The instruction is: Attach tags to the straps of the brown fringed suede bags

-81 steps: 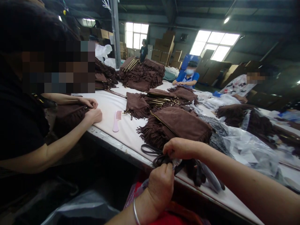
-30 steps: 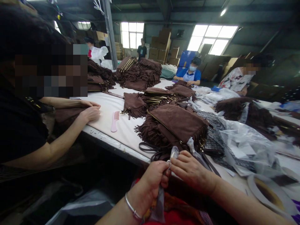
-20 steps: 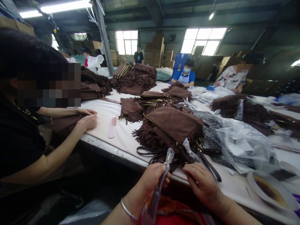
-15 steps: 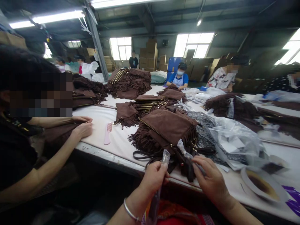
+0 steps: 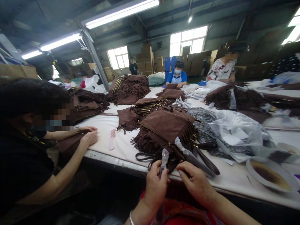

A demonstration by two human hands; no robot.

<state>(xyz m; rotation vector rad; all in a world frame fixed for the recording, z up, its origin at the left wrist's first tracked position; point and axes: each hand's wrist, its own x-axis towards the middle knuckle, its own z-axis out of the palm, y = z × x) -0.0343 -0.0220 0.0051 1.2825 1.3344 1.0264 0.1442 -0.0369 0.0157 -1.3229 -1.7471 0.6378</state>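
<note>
My left hand [image 5: 156,184] is closed around a strap wrapped in clear plastic [image 5: 165,157], whose crumpled top sticks up above the thumb. Just to its right, my right hand [image 5: 195,182] has its fingers curled and thumb close to the forefinger; anything between them is too small to make out. Ahead of both hands lies a brown fringed bag [image 5: 167,126] with a gold zip, on top of other bags. Another plastic-wrapped strap [image 5: 192,156] lies across the bag's front right corner. A dark loop strap [image 5: 142,156] rests by the table edge.
A pink comb [image 5: 112,139] lies left of the bags. To the right are clear plastic bags [image 5: 236,131] and a tape roll [image 5: 269,175]. A co-worker [image 5: 28,150] handles brown material at my left. More fringed bags [image 5: 131,87] are piled farther back.
My right hand has come off the plastic-wrapped strap on the bag and moved left toward my left hand. That strap now lies slanting to the right. My left hand still holds its strap.
</note>
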